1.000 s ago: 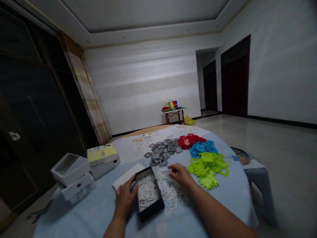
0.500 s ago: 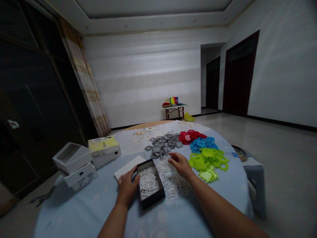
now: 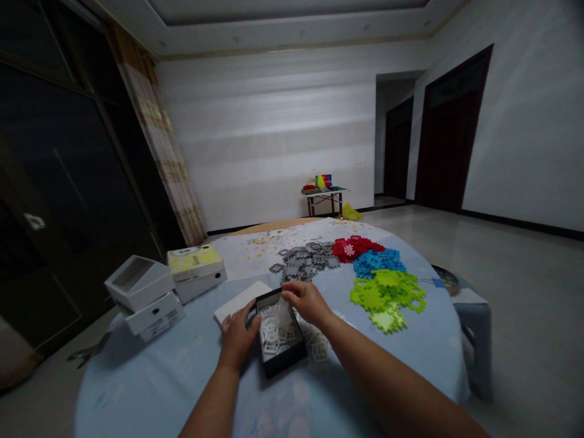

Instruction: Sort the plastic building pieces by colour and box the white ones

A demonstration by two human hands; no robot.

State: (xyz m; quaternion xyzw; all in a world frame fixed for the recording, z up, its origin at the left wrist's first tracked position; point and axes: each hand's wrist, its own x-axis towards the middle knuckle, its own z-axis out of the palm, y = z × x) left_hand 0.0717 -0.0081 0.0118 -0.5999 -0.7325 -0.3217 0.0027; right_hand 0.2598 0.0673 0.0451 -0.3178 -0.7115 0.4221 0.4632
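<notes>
A black open box [image 3: 285, 364] with white plastic pieces [image 3: 275, 331] inside stands on the table in front of me. My left hand [image 3: 239, 333] grips its left wall, thumb over the rim. My right hand [image 3: 306, 299] is at the far right corner of the box, fingers pinched on a blurred white piece [image 3: 285, 310] that hangs over the inside. Loose white pieces [image 3: 318, 348] lie on the cloth right of the box, partly hidden by my right forearm. A white lid [image 3: 241, 299] lies flat behind my left hand.
Piles of grey [image 3: 310, 258], red [image 3: 353, 246], blue [image 3: 381, 263] and lime green gear-shaped pieces [image 3: 387, 295] spread behind and to the right. White boxes [image 3: 141, 292] and a yellow-topped box [image 3: 196, 271] stand at left. A grey stool [image 3: 477, 328] is beside the table [image 3: 150, 389].
My right hand has moved left from the loose white pieces to the box, with a white piece in its fingers over the inside. My left hand stays on the box.
</notes>
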